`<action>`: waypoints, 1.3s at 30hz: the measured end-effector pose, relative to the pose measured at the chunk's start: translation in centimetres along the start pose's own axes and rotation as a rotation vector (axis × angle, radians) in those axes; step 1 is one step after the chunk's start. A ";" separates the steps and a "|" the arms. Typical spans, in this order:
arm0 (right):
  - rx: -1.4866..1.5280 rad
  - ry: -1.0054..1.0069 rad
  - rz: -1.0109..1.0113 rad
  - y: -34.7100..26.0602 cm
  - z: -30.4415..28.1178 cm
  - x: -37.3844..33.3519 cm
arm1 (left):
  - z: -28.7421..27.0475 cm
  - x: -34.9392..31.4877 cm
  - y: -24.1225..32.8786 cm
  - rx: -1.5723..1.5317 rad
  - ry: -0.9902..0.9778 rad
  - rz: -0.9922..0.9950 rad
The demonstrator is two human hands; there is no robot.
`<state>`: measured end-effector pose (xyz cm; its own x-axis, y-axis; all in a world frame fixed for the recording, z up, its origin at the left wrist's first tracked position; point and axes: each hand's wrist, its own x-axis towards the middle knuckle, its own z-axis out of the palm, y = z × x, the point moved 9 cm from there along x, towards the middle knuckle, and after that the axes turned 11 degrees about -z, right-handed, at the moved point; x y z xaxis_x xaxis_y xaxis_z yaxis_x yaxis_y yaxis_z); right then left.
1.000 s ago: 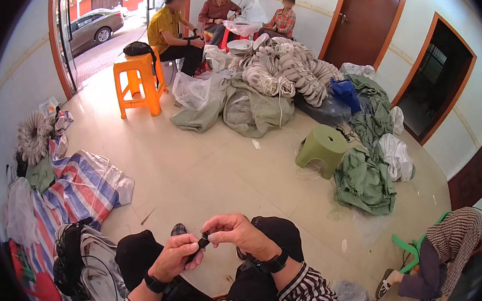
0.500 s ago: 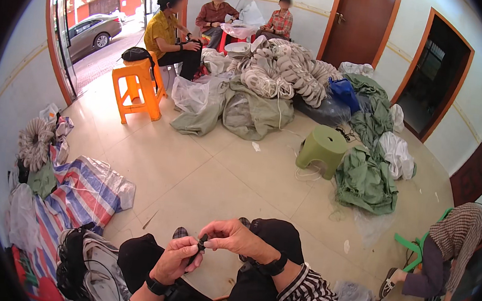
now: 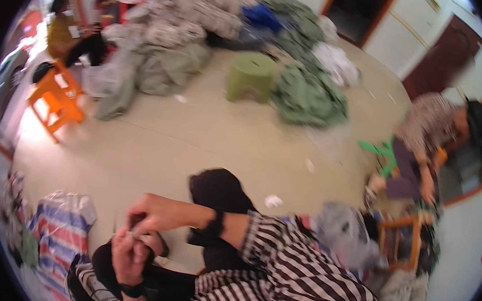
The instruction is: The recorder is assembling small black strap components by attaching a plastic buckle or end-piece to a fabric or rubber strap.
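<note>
My left hand (image 3: 128,259) is raised above my dark-trousered lap, its fingers curled and its thumb pressed in. Over it bends my right hand (image 3: 159,214), fingers pointing down in a pinch that meets the left fingertips. A small black piece was visible between the two hands a moment earlier; now motion blur and the fingers mostly hide it, and its kind cannot be made out. Dark bands circle both wrists, and a black-and-white striped sleeve (image 3: 295,251) covers my right arm.
A green stool (image 3: 251,76) stands ahead, near green sacks (image 3: 309,93) and a grey-white heap (image 3: 186,13). An orange stool (image 3: 58,101) is at left, before a seated person. Striped sheeting (image 3: 64,221) lies lower left. At right another person (image 3: 427,128) bends beside a wooden frame (image 3: 398,242).
The view has swung right and down, so the room shifts left and upward. Both hands now appear farther left, still together. The person at right has raised their upper body somewhat.
</note>
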<state>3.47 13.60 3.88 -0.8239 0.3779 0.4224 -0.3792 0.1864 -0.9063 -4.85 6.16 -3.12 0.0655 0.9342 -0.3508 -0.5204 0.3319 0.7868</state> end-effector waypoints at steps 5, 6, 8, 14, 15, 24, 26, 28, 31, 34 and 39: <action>0.055 0.204 -0.032 -0.6 -2.0 0.2 | -0.5 1.9 0.9 -0.110 -0.103 0.032; 0.022 0.253 -0.084 -0.5 -2.6 0.3 | -0.9 2.4 1.1 -0.184 -0.097 0.054; -0.010 0.320 -0.129 -0.3 -3.5 0.0 | 0.5 3.1 1.1 -0.224 -0.162 0.029; 0.028 0.406 -0.093 -1.0 -4.7 -1.1 | 0.8 4.4 1.2 -0.228 -0.184 0.053; 0.033 0.441 -0.112 -1.1 -5.1 -1.2 | 1.6 4.4 1.3 -0.202 -0.217 0.061; 0.007 0.481 -0.069 -0.4 -5.8 -1.7 | 1.4 4.9 0.4 -0.218 -0.158 0.054; -0.014 0.488 -0.045 0.2 -6.3 -2.2 | 2.2 5.5 0.2 -0.211 -0.188 0.039; -0.028 0.454 -0.107 -0.9 -5.3 -0.6 | 1.8 4.1 1.8 -0.189 -0.173 0.084; -0.111 0.397 -0.140 -1.1 -4.2 0.4 | -0.7 2.8 1.8 -0.221 0.117 0.044; -0.079 0.354 -0.067 -0.3 -4.8 -1.1 | 2.2 3.9 0.9 -0.163 -0.087 0.062; 0.017 0.251 0.020 0.3 -2.8 -1.3 | 3.6 2.4 1.1 -0.217 -0.114 0.055</action>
<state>5.60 15.73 3.08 -0.7018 0.5947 0.3922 -0.3728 0.1625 -0.9136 -2.20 9.25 -1.22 0.1216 0.9628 -0.2414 -0.6955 0.2562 0.6713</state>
